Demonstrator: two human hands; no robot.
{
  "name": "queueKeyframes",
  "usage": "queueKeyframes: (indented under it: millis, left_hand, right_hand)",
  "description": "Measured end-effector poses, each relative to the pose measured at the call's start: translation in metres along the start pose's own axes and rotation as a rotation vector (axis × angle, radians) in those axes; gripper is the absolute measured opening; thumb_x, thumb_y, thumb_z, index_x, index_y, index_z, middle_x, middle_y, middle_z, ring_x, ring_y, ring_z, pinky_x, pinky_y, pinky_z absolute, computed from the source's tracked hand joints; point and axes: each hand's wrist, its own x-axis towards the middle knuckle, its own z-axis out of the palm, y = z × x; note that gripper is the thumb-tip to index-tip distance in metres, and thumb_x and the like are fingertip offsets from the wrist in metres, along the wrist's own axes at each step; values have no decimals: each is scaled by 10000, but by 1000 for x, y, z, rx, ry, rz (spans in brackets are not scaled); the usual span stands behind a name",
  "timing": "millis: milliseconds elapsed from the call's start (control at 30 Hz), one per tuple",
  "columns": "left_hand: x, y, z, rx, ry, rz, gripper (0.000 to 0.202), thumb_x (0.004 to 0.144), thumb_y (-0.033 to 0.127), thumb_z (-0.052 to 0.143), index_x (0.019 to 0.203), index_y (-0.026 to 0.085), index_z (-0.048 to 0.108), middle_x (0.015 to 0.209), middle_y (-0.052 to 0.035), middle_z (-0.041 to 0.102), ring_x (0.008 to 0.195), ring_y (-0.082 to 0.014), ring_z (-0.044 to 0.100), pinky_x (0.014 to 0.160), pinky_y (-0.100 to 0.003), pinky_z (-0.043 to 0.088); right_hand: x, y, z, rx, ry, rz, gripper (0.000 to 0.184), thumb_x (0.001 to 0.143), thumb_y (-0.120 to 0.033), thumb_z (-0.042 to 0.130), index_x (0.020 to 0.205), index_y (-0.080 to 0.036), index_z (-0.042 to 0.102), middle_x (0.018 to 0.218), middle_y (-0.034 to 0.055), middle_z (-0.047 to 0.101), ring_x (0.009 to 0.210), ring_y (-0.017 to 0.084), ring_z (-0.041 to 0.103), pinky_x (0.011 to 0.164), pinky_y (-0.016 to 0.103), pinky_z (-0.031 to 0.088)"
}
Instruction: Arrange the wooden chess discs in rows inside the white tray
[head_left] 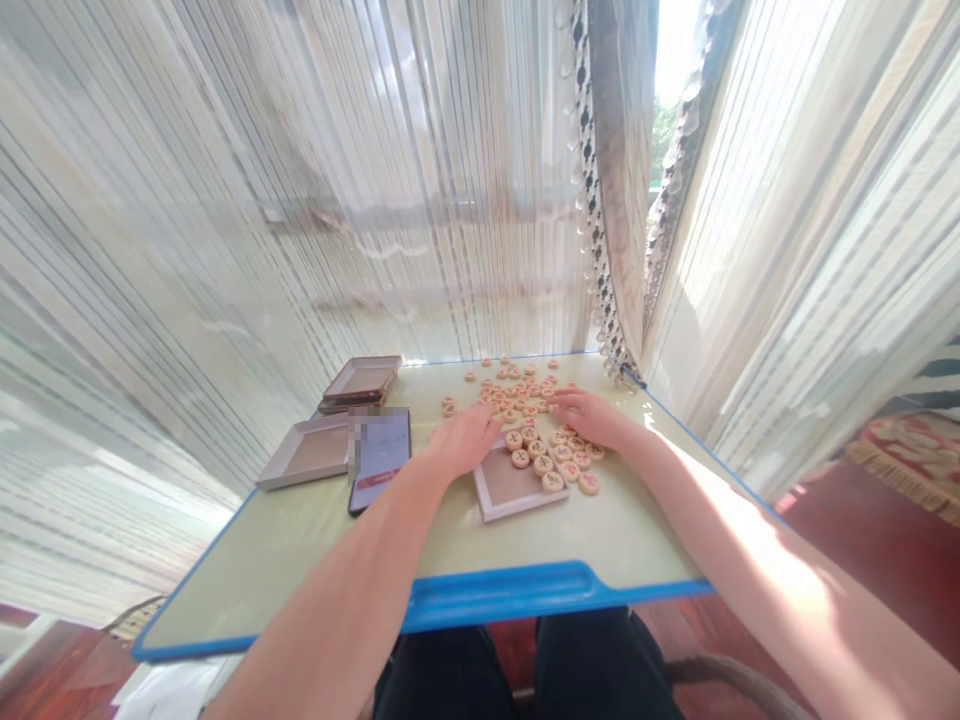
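My left hand [466, 440] is over the far left corner of a shallow box tray [510, 492], its fingers stretched toward the xiangqi pieces [509, 415]. I see nothing held in it. Several round wooden pieces with dark characters [541, 464] lie in the tray's right half. To the right, my right hand [589, 415] rests low among the pieces, fingers apart, fingertips at the heap's edge. Just outside the tray's right side lie several pieces with red or dark characters [589, 484]. What is under both palms is hidden.
A phone [384, 450] lies left of my left hand, partly on a second shallow box [304, 452]. Behind it are stacked box parts [363, 378]. The table [315, 560] has a blue raised edge [502, 597]. String curtains [390, 200] hang behind it.
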Motion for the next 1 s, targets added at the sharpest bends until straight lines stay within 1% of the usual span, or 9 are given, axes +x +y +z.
queueKeyframes:
  millis: [67,133,233,400,500,600,700,833,1000]
  left_hand:
    - [2,0,-1,47,46,-13,355,905,251,310,1080,155,604,1111,-112,633,1023,-232,582,878,-350,459]
    - [3,0,-2,96,120,-24,339,848,125,352,1061,134,616,1096,-124,630,1055,-239,554,903,-346,449]
    - [2,3,-7,127,196,-56,372,780,52,398,1071,134,615,1105,-123,620,1077,-255,525,921,-354,442]
    - [-1,8,-9,157,146,-51,245,792,124,420,888,163,643,953,-97,652,937,-240,570,829,-345,473]
    - [-1,9,-7,175,126,-28,228,795,155,421,861,169,639,938,-87,655,905,-232,573,803,-337,472]
    - [-2,9,-6,162,114,-10,236,810,198,415,871,181,642,941,-73,659,904,-231,571,812,-345,465]
    - [-4,8,-8,128,61,14,189,787,271,479,836,204,648,942,-55,659,906,-230,572,789,-330,468]
    - [-5,4,-10,126,-4,69,182,779,247,485,772,205,662,889,-45,660,819,-192,590,712,-280,463]
    - [-2,-1,-6,100,29,35,204,805,237,473,771,204,672,903,-46,667,784,-171,599,673,-253,445]
  right_hand:
    - [0,0,-2,-7,23,13,373,889,-341,432,1187,-208,612,1295,65,554,1238,209,456,1075,370,312]
    - [0,0,-3,-12,30,23,362,882,-347,444,1165,-210,625,1290,69,555,1206,209,488,1067,363,325]
    - [-1,0,-5,-11,22,14,345,881,-352,447,1115,-203,651,1264,75,572,1171,206,516,1057,355,339]
    - [-2,-3,-5,-17,12,-9,320,885,-321,440,1093,-207,655,1241,59,594,1196,202,494,1059,359,335]
    - [-2,-5,-5,-17,-11,-16,320,889,-299,428,1097,-203,651,1233,56,601,1170,196,515,1043,344,352]
    - [-3,-5,-5,-27,-35,20,333,886,-308,430,1122,-203,639,1234,60,602,1165,207,521,1033,355,363]
    - [-4,-4,-5,-25,-42,38,334,883,-314,432,1127,-210,636,1235,55,602,1162,212,526,1026,360,369]
    - [-4,-3,-5,-31,-34,41,332,881,-317,435,1120,-212,640,1227,56,606,1138,218,544,1014,368,383]
    - [-2,-2,-3,-67,16,-29,307,874,-308,445,1061,-210,668,1216,57,613,1161,211,522,1039,368,357]
